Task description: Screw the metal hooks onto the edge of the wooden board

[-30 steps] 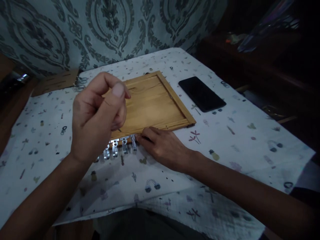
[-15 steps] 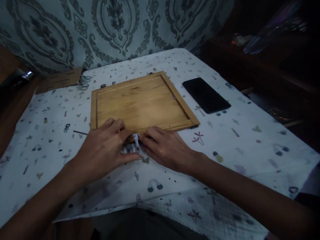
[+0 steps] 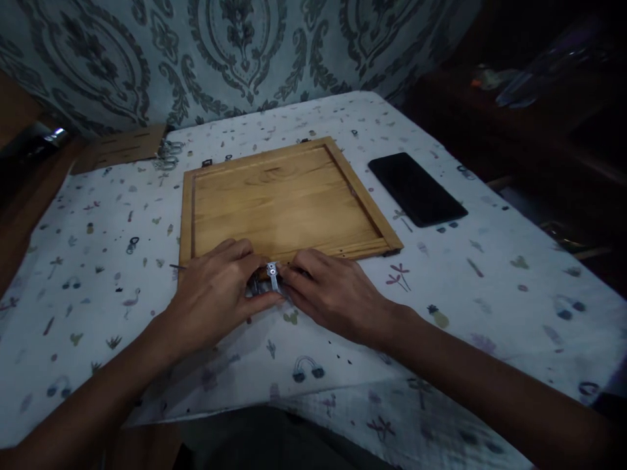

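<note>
Head view: both hands are meeting at the lower edge of a wooden board (image 3: 274, 205), which is lying flat at the centre of the frame on a cloth-covered bench (image 3: 372, 391). A small metal clip (image 3: 273, 275) is sitting at that edge, just below centre. Left hand (image 3: 210, 287) is spanning the clip with thumb and fingers parted; right hand (image 3: 337, 294) is bringing bent fingertips close to its right side. Whether either grip is actually pinching the clip cannot be told. Judged risks: uneven pressure could be twisting the clip out of line, and the fingers, hiding its surroundings in dim light, could be masking such a fault. A push toward the top of the frame could be sliding the board, as no hand is visibly bracing its upper edge. A thin rod (image 3: 177, 266), protruding left of the left hand, could be getting knocked. A phone (image 3: 416, 189) is lying well apart, right of centre.
</note>
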A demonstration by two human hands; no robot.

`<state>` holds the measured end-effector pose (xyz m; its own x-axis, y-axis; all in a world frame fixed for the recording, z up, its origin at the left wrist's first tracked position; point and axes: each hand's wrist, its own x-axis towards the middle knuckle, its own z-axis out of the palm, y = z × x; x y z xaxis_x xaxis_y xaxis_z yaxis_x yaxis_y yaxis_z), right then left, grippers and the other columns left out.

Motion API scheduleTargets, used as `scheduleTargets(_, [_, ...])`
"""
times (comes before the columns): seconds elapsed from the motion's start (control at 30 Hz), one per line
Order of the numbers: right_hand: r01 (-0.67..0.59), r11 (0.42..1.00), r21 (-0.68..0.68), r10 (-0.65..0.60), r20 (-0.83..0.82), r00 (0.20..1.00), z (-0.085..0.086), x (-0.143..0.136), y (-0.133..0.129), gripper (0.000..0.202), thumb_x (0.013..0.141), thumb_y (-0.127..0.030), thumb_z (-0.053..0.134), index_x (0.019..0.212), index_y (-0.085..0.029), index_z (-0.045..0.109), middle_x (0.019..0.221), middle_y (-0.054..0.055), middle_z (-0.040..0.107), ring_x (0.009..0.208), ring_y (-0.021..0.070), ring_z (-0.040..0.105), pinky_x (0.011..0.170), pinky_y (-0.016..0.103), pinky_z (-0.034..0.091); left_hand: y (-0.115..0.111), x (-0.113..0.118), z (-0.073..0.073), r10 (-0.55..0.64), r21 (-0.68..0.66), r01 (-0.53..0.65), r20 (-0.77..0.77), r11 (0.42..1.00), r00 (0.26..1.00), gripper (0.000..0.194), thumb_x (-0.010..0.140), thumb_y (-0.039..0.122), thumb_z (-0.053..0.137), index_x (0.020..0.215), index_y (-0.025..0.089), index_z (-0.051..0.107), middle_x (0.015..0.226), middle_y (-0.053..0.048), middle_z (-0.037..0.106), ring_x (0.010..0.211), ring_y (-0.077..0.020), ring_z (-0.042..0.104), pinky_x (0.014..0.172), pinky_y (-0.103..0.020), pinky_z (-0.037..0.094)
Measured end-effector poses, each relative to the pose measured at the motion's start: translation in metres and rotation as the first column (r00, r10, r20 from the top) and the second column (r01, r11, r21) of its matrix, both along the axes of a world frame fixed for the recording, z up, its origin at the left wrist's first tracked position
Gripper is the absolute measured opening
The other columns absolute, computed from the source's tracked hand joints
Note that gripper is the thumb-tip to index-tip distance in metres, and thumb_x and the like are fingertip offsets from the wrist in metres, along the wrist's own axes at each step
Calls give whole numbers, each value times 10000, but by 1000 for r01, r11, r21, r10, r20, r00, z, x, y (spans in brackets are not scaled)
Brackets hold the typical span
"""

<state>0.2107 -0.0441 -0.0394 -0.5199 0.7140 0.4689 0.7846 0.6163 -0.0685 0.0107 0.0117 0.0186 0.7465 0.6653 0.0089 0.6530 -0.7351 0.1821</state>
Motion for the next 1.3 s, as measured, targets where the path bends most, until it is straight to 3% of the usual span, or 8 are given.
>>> scheduleTargets(0.23, [5, 1000, 12, -5, -17, 1000, 0, -1, 1, 233, 994, -221, 491, 995, -94, 686, 797, 55, 584, 704, 162, 516, 534, 299, 351, 1, 2, -4, 15, 38, -17, 46, 999, 999, 363, 815, 534, 723, 829, 175, 665, 815, -44, 623, 760, -222, 619, 571, -306, 425])
scheduleTargets(0.5, [-2, 1000, 4, 2, -33, 999, 0, 0, 0, 245, 997, -224, 487, 1034, -92, 690, 818, 65, 621, 715, 159, 552, 564, 280, 415, 3, 5, 0, 38, -69, -36, 26, 997, 999, 366, 815, 510, 736, 883, 153, 694, 839, -29, 621, 837, -233, 637, 641, -322, 438])
scheduleTargets(0.7, [29, 990, -134, -49, -150, 987, 6, 0, 1, 270, 1000, -242, 466, 1105, -100, 670, 947, 98, 632, 761, 164, 614, 580, 272, 498, 2, 4, 0, 25, -74, -23, 22, 997, 999, 373, 831, 520, 714, 920, 157, 713, 835, -30, 617, 825, -244, 633, 639, -329, 418])
scheduleTargets(0.83, [62, 967, -247, -91, -108, 990, 12, -2, 4, 261, 996, -234, 462, 1150, -127, 644, 1092, 123, 639, 814, 172, 642, 590, 277, 522, 2, 4, 1, 23, -81, -22, 8, 996, 1000, 344, 842, 484, 717, 956, 160, 712, 843, -29, 617, 821, -241, 630, 641, -325, 412])
scheduleTargets(1.0, [65, 952, -300, -82, -46, 996, 16, -4, 5, 214, 970, -225, 541, 1113, -136, 674, 1028, 98, 678, 843, 187, 659, 633, 285, 523, 3, 5, 2, 32, -78, -35, -30, 996, 999, 346, 833, 486, 725, 929, 154, 707, 848, -34, 618, 823, -244, 626, 643, -324, 409])
scheduleTargets(1.1, [80, 963, -256, -92, -34, 995, 11, -4, 6, 203, 969, -221, 556, 1110, -144, 681, 1004, 85, 694, 846, 181, 663, 616, 269, 493, 3, 5, 1, 32, -66, -33, -21, 997, 999, 354, 837, 495, 717, 922, 153, 702, 829, -31, 610, 797, -235, 618, 626, -315, 396])
scheduleTargets(1.3, [72, 997, -20, -71, 30, 997, -3, -3, 5, 202, 981, -173, 522, 1109, -123, 670, 984, 77, 710, 852, 195, 652, 592, 288, 452, 2, 3, -2, 19, -45, -18, 24, 999, 1000, 357, 828, 512, 721, 890, 161, 693, 797, -21, 603, 747, -214, 606, 584, -300, 377])
